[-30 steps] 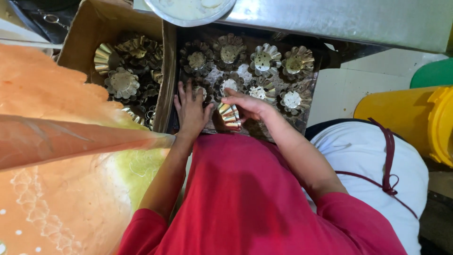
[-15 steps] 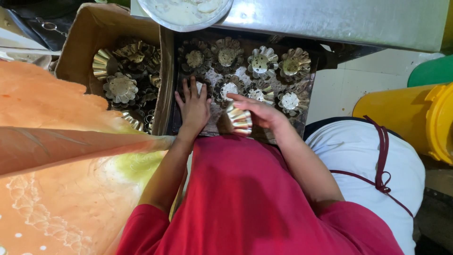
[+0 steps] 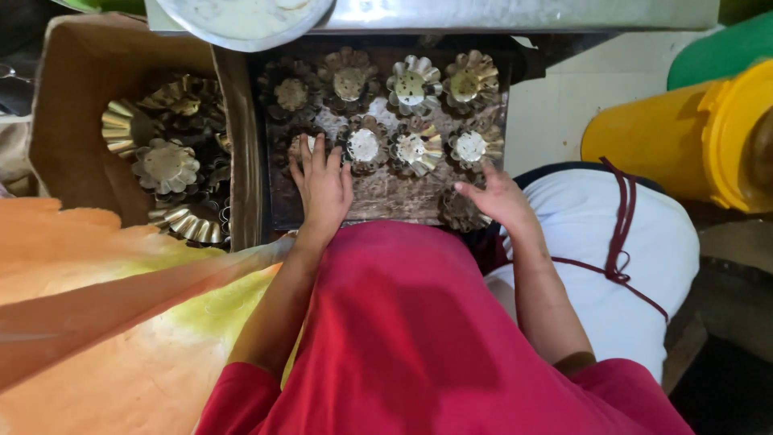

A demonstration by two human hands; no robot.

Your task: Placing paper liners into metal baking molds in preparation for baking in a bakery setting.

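Neither grip is closed on anything that can be seen: the left hand [image 3: 322,184] is laid flat, fingers spread, on the dark baking tray [image 3: 386,201], and its fingertips are placed over a small fluted mould [image 3: 308,143] in the second row. The right hand [image 3: 501,196] is held loosely open at the near right corner of the tray, and it is resting against a dark fluted mould [image 3: 465,213] there; whether this mould is really gripped cannot be told.

From the largest thing to the smallest, the following is seen. Much of the lower picture is filled by a red garment [image 3: 403,338], with an orange and yellow cloth [image 3: 105,322] at the left. A white garment with a dark red cord [image 3: 612,242] is seen at the right, and beyond it a yellow plastic drum [image 3: 684,137] is standing. A cardboard box [image 3: 80,72] is placed just beside the tray on the left, and loose brass-coloured fluted moulds [image 3: 165,165] are piled in it. A metal bench edge [image 3: 523,14] is running along the top, and a round metal plate [image 3: 241,20] is lying on it. On the tray, two rows of fluted moulds [image 3: 411,84] are set close together; some in the nearer row are filled with something white [image 3: 364,145].
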